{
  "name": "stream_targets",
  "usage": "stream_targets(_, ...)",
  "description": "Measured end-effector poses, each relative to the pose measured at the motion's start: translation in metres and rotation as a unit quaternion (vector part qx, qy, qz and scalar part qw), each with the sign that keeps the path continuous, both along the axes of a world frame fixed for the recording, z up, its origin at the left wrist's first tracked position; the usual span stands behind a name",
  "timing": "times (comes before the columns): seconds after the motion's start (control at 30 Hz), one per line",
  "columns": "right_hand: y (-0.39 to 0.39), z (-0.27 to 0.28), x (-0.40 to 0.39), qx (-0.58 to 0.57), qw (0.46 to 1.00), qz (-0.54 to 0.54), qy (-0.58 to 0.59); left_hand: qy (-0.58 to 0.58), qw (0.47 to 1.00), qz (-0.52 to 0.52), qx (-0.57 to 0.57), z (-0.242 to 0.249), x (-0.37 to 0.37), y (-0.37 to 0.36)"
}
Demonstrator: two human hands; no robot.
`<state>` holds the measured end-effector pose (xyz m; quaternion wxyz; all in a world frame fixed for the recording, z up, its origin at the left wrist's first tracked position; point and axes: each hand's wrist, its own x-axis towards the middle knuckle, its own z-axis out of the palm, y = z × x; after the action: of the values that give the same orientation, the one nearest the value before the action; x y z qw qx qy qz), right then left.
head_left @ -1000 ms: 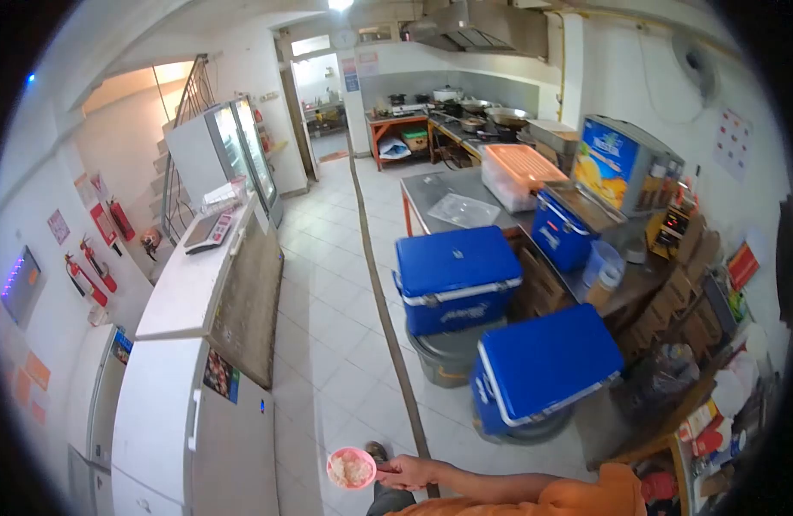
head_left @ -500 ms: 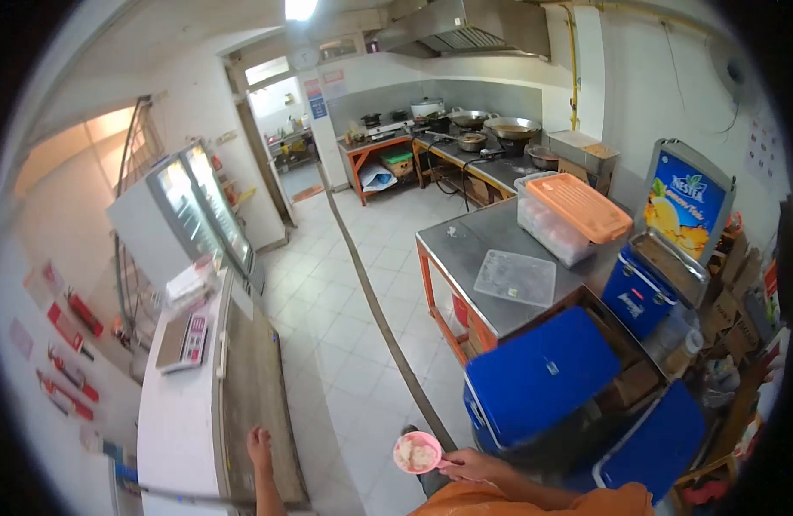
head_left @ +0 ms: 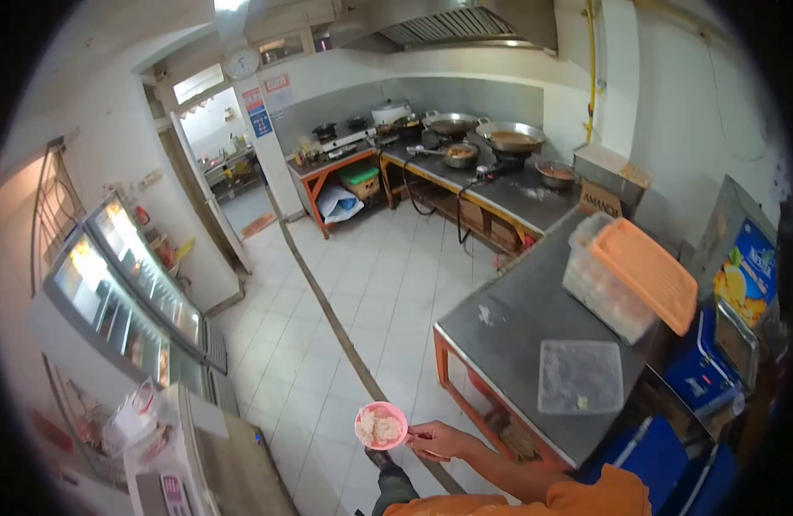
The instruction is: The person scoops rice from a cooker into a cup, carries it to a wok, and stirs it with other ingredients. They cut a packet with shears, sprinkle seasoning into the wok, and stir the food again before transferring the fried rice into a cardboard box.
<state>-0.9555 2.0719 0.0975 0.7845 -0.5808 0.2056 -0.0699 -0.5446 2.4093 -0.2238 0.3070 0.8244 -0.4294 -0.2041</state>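
My right hand is closed round the handle of a pink dipper. Inside the dipper's cup sits a pale, lumpy, dough-like food. I hold the cup roughly level above the tiled floor, to the left of the steel-topped table. My left hand is out of the frame.
On the table are a clear lid and a clear tub with an orange lid. Pans stand on stoves at the back. Glass-door fridges line the left side. Blue coolers are at lower right. A dark strip crosses the floor.
My view has moved forward toward the stoves. The pink dipper stays in my right hand. My left hand, seen earlier beside the white counter, has left the view.
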Motion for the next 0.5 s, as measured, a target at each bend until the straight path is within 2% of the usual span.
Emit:
stream_targets(0.1,-0.092,0.002,0.078,-0.016,0.999,-0.011,0.03,-0.015,0.999,-0.007,0.047,-0.012,0.088,-0.104)
stream_targets(0.17,-0.141,-0.023,0.13,0.005,0.999,-0.015,0.03,-0.028,0.995,-0.013,0.097,0.002,0.145,-0.149)
stream_targets(0.27,-0.225,-0.04,0.195,0.047,0.989,-0.094,0.1,-0.049,0.987,-0.039,0.145,0.002,0.226,-0.272)
stream_targets(0.43,-0.368,-0.035,0.253,0.1,0.977,-0.17,0.083,-0.082,0.962,-0.076,0.248,0.0,0.324,-0.439)
stream_targets(0.5,-0.429,-0.035,0.269,0.134,0.958,-0.239,0.082,-0.107,0.948,-0.085,0.287,0.003,0.372,-0.514)
